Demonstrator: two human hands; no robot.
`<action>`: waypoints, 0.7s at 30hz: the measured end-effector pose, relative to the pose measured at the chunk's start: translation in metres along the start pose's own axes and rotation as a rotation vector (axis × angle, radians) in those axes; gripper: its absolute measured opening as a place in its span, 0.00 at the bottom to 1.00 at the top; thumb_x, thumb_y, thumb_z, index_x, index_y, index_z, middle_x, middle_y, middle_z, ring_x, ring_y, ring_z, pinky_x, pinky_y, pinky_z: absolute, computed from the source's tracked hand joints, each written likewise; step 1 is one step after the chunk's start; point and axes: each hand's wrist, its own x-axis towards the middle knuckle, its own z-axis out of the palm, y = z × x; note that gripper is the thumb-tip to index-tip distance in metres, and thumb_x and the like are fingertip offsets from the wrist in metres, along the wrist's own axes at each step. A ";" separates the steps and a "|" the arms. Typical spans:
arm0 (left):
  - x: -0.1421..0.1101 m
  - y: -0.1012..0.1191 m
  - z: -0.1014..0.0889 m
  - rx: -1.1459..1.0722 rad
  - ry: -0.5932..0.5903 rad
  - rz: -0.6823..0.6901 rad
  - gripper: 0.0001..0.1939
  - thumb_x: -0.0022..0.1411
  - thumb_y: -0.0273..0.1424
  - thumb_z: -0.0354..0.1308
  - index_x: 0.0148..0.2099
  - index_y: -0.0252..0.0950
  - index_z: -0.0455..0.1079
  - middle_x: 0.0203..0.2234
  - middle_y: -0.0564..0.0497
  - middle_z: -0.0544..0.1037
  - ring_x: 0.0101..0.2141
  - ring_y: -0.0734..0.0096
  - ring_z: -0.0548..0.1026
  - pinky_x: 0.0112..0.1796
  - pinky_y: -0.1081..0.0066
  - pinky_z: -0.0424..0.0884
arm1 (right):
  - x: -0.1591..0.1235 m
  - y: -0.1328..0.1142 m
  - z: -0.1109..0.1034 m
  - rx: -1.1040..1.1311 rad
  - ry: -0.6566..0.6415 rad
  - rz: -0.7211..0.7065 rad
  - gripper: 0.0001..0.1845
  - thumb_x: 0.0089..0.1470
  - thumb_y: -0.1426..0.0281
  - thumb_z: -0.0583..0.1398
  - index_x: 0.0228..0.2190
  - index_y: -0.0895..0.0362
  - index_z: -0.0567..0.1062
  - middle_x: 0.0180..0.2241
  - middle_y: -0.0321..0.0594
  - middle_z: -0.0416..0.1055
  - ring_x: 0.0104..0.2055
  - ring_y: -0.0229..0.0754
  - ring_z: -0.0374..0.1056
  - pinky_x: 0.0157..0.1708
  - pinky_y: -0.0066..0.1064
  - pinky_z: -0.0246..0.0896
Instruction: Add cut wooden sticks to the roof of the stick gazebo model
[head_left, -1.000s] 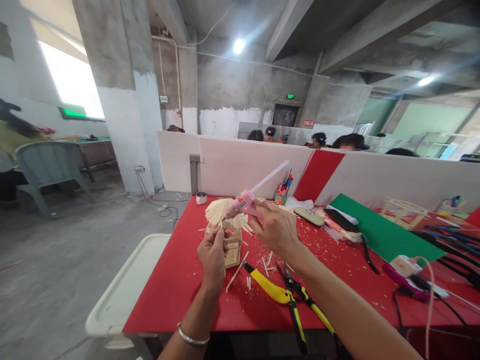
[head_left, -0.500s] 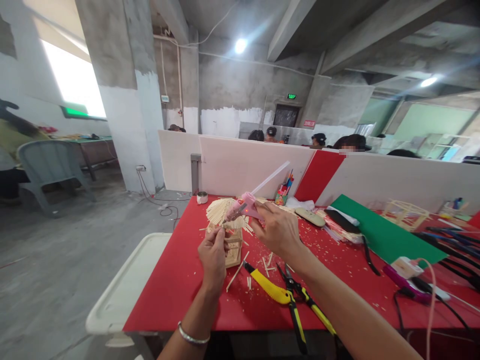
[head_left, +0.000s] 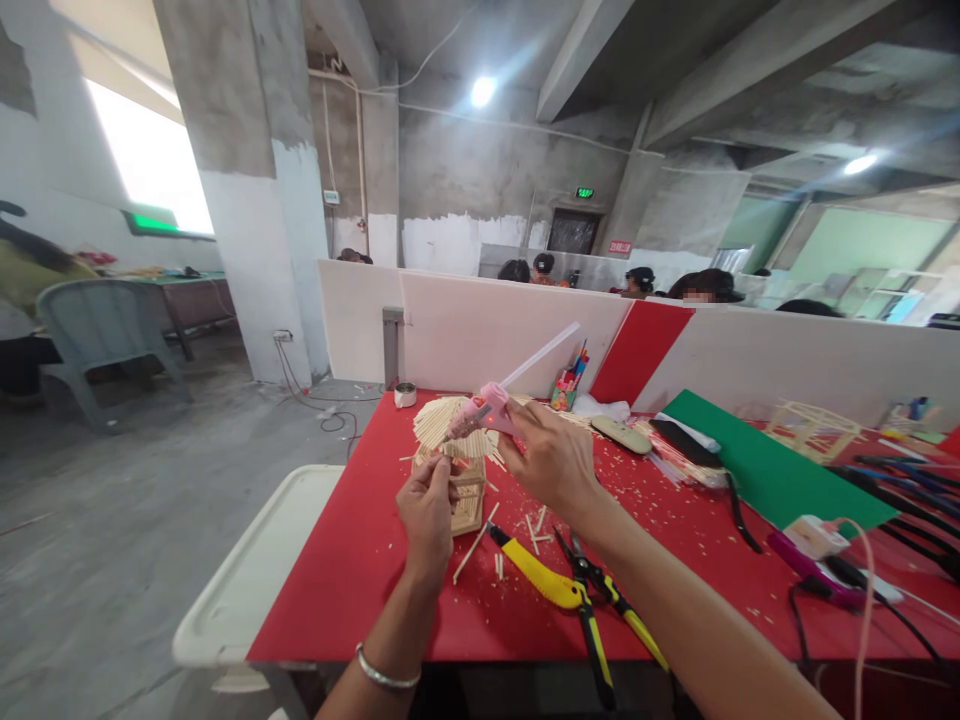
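My right hand (head_left: 555, 455) is wrapped round a pink hot glue gun (head_left: 491, 408), with a long clear glue stick (head_left: 541, 355) jutting from its back. The gun's nozzle points down and left, just above my left fingertips. My left hand (head_left: 427, 505) is closed in a pinch; a small wooden stick seems to be between thumb and finger, mostly hidden. Behind and beside that hand is a small structure of wooden sticks (head_left: 468, 505) on the red table (head_left: 352, 560). Farther back lies a fanned pile of wooden sticks (head_left: 435, 422).
A yellow-handled folding saw (head_left: 540, 572) and yellow-black pruning shears (head_left: 592, 610) lie near the front edge. Around them are loose stick pieces. A tape roll (head_left: 405, 396), pen cup (head_left: 564, 390), green board (head_left: 757, 465) and pink power strip (head_left: 814, 575) are also on the table.
The glue gun's nozzle has shifted very slightly up and left from the left fingertips. Both hands otherwise keep nearly the same place and grip.
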 end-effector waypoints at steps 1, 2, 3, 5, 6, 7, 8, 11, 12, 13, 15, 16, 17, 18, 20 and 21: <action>0.000 0.000 0.000 -0.003 0.000 -0.006 0.13 0.45 0.38 0.65 0.25 0.31 0.73 0.15 0.56 0.70 0.13 0.83 0.61 0.14 0.79 0.54 | -0.001 0.000 0.000 0.003 0.001 -0.006 0.19 0.55 0.67 0.55 0.49 0.53 0.72 0.36 0.39 0.74 0.34 0.41 0.67 0.27 0.29 0.50; 0.000 0.001 0.000 -0.006 0.000 -0.011 0.13 0.45 0.38 0.65 0.25 0.31 0.73 0.15 0.56 0.70 0.13 0.83 0.61 0.14 0.79 0.54 | -0.001 0.000 -0.001 0.008 0.002 -0.012 0.19 0.55 0.67 0.56 0.48 0.54 0.72 0.36 0.39 0.74 0.34 0.41 0.67 0.27 0.28 0.50; -0.001 0.001 0.000 -0.009 -0.001 -0.015 0.13 0.45 0.38 0.65 0.25 0.31 0.73 0.15 0.55 0.70 0.13 0.83 0.61 0.14 0.79 0.54 | -0.002 0.001 -0.001 0.013 0.003 -0.015 0.18 0.55 0.67 0.56 0.48 0.54 0.72 0.35 0.39 0.74 0.34 0.41 0.67 0.27 0.28 0.50; -0.002 0.002 0.000 -0.017 -0.004 -0.016 0.13 0.45 0.38 0.65 0.25 0.31 0.73 0.15 0.56 0.70 0.14 0.83 0.61 0.15 0.80 0.54 | -0.003 0.001 -0.001 0.020 0.007 -0.016 0.18 0.55 0.66 0.56 0.48 0.53 0.72 0.35 0.39 0.74 0.34 0.41 0.68 0.27 0.28 0.50; -0.002 0.002 0.000 -0.019 -0.005 -0.012 0.13 0.45 0.38 0.65 0.25 0.31 0.73 0.15 0.56 0.70 0.14 0.83 0.61 0.15 0.80 0.55 | -0.003 0.002 -0.001 0.021 0.009 -0.014 0.18 0.55 0.66 0.56 0.48 0.53 0.72 0.35 0.39 0.73 0.34 0.41 0.68 0.27 0.28 0.50; -0.002 0.002 0.000 -0.021 -0.006 -0.008 0.13 0.45 0.38 0.65 0.25 0.31 0.73 0.15 0.56 0.69 0.14 0.83 0.61 0.15 0.80 0.55 | -0.003 0.002 -0.001 0.020 0.011 -0.012 0.18 0.55 0.66 0.56 0.48 0.53 0.72 0.35 0.39 0.74 0.34 0.41 0.68 0.27 0.28 0.51; -0.002 0.002 0.000 -0.020 -0.006 -0.004 0.13 0.45 0.38 0.65 0.25 0.32 0.73 0.14 0.56 0.69 0.14 0.83 0.61 0.15 0.80 0.55 | -0.004 0.002 -0.001 0.020 0.014 -0.010 0.18 0.55 0.66 0.56 0.48 0.53 0.72 0.35 0.39 0.74 0.34 0.41 0.68 0.27 0.28 0.51; -0.002 0.001 0.000 -0.012 -0.002 0.001 0.14 0.45 0.39 0.65 0.25 0.31 0.73 0.14 0.56 0.68 0.13 0.83 0.60 0.15 0.80 0.54 | -0.005 0.003 0.000 0.025 0.015 -0.006 0.19 0.54 0.66 0.56 0.48 0.52 0.72 0.37 0.39 0.74 0.34 0.41 0.68 0.28 0.28 0.52; -0.002 0.001 0.000 -0.011 0.001 0.001 0.14 0.45 0.39 0.65 0.25 0.31 0.73 0.14 0.56 0.69 0.13 0.83 0.60 0.15 0.80 0.54 | -0.005 0.003 0.000 0.026 0.013 -0.003 0.19 0.54 0.66 0.56 0.49 0.52 0.72 0.37 0.39 0.74 0.35 0.41 0.68 0.28 0.28 0.53; -0.001 0.001 0.000 -0.010 0.002 0.001 0.14 0.45 0.39 0.65 0.25 0.31 0.73 0.14 0.56 0.69 0.13 0.83 0.60 0.15 0.80 0.54 | -0.005 0.003 0.000 0.027 0.009 -0.001 0.19 0.54 0.66 0.56 0.49 0.52 0.72 0.37 0.39 0.74 0.35 0.41 0.68 0.28 0.28 0.53; -0.001 0.001 0.000 -0.009 0.000 0.006 0.14 0.45 0.39 0.65 0.25 0.31 0.73 0.14 0.56 0.69 0.13 0.83 0.60 0.15 0.80 0.54 | -0.005 0.003 -0.001 0.027 0.004 0.005 0.19 0.54 0.66 0.56 0.49 0.52 0.72 0.37 0.39 0.74 0.35 0.41 0.69 0.28 0.27 0.54; -0.001 0.001 0.000 -0.009 -0.003 0.010 0.14 0.46 0.39 0.65 0.25 0.31 0.73 0.13 0.56 0.68 0.13 0.83 0.60 0.15 0.80 0.54 | -0.005 0.003 -0.001 0.027 0.002 0.007 0.19 0.54 0.66 0.57 0.48 0.52 0.72 0.37 0.39 0.74 0.35 0.41 0.69 0.28 0.27 0.54; -0.001 0.001 0.000 -0.007 -0.007 0.013 0.14 0.46 0.39 0.64 0.25 0.31 0.73 0.13 0.57 0.68 0.13 0.83 0.61 0.15 0.80 0.54 | -0.006 0.002 -0.001 0.027 0.001 0.008 0.19 0.54 0.66 0.57 0.48 0.52 0.72 0.37 0.39 0.74 0.35 0.41 0.69 0.28 0.27 0.54; -0.001 0.001 0.000 -0.007 -0.009 0.016 0.13 0.46 0.38 0.64 0.25 0.31 0.73 0.12 0.57 0.68 0.13 0.82 0.61 0.15 0.80 0.55 | -0.006 0.002 -0.001 0.027 0.001 0.009 0.19 0.54 0.66 0.57 0.49 0.52 0.72 0.38 0.39 0.74 0.35 0.41 0.69 0.28 0.27 0.55; -0.001 0.000 0.000 -0.014 -0.010 0.009 0.13 0.45 0.38 0.64 0.26 0.31 0.73 0.13 0.56 0.69 0.14 0.82 0.61 0.15 0.79 0.55 | -0.007 0.002 -0.002 0.029 -0.001 0.012 0.20 0.54 0.65 0.57 0.49 0.52 0.72 0.38 0.38 0.74 0.35 0.41 0.69 0.28 0.27 0.56; -0.002 0.000 0.000 -0.019 -0.010 0.000 0.12 0.45 0.37 0.64 0.27 0.31 0.73 0.15 0.55 0.70 0.14 0.82 0.62 0.14 0.79 0.55 | -0.007 0.002 -0.002 0.034 -0.003 0.016 0.20 0.54 0.65 0.57 0.49 0.52 0.72 0.38 0.38 0.74 0.35 0.41 0.70 0.28 0.27 0.56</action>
